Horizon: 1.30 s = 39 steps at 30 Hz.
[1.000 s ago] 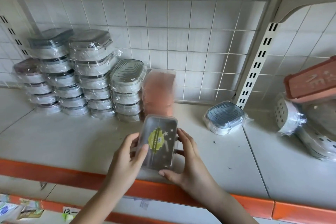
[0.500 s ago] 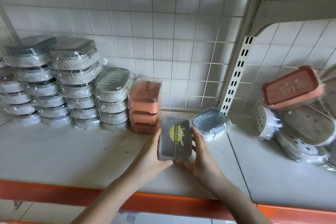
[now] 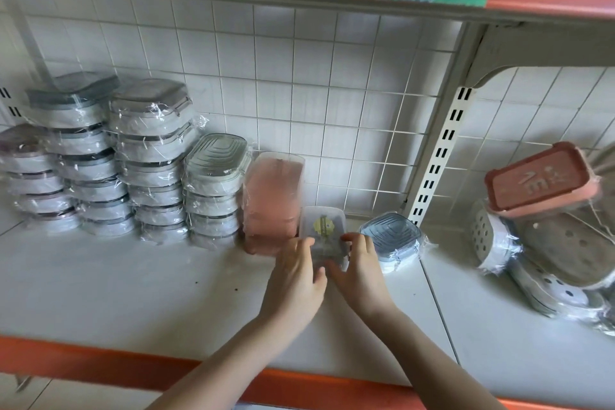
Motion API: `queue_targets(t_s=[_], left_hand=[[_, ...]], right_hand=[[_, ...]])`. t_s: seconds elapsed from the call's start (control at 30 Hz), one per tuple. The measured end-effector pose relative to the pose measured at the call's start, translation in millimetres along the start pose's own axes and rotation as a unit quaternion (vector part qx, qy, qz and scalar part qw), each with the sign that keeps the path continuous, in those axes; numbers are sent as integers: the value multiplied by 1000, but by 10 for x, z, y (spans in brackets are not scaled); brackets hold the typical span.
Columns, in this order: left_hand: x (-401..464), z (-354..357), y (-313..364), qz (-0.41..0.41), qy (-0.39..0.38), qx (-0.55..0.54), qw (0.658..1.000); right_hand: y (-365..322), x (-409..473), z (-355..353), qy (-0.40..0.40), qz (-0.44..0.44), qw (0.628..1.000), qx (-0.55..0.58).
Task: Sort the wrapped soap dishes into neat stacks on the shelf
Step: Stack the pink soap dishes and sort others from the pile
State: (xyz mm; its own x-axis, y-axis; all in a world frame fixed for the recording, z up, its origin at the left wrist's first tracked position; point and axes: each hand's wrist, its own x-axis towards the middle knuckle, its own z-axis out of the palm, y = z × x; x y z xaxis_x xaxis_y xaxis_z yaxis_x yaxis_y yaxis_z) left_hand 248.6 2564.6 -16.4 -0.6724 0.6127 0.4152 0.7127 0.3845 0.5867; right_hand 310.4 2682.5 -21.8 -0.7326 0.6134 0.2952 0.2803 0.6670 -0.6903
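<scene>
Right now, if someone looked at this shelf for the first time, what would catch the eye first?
Probably the two hands, left hand and right hand, holding a clear box with a yellow label at the middle of the shelf. Beside it stands a pink stack, with tall stacks of wrapped grey dishes on the left. A lone blue dish lies just right of the hands.

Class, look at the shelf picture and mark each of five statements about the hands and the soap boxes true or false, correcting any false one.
1. Both hands, left hand and right hand, hold the grey box. True.
2. The grey box sits between the pink stack and the blue dish. True.
3. The grey box bears a red sticker. False: yellow-green.
4. The blue dish tops a tall stack. False: it lies alone on the shelf.
5. The pink stack stands left of the grey box. True.
</scene>
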Motion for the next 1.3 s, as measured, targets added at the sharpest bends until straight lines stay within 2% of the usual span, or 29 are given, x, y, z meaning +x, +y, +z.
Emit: queue_targets(t_s=[0.13,0.37,0.53,0.73,1.03,1.3], left_hand=[[-55,22,11,56,25,60,996],[68,67,-71,59,-41,117,991],[76,92,-51,68,-46,131,988],[171,172,249,127,-4,40,991],[452,455,782,136,-71,29,988],[682,707,1288,157,-72,1,985]], right_hand=[[-54,26,70,20,7,999,-31],[-131,87,101,27,10,994,-102],[-190,113,-90,3,-9,985,-171],[-20,-33,-434,76,22,986,-148],[275,-208,-1082,150,52,971,-178],[485,-236,-1709,220,62,951,-209]])
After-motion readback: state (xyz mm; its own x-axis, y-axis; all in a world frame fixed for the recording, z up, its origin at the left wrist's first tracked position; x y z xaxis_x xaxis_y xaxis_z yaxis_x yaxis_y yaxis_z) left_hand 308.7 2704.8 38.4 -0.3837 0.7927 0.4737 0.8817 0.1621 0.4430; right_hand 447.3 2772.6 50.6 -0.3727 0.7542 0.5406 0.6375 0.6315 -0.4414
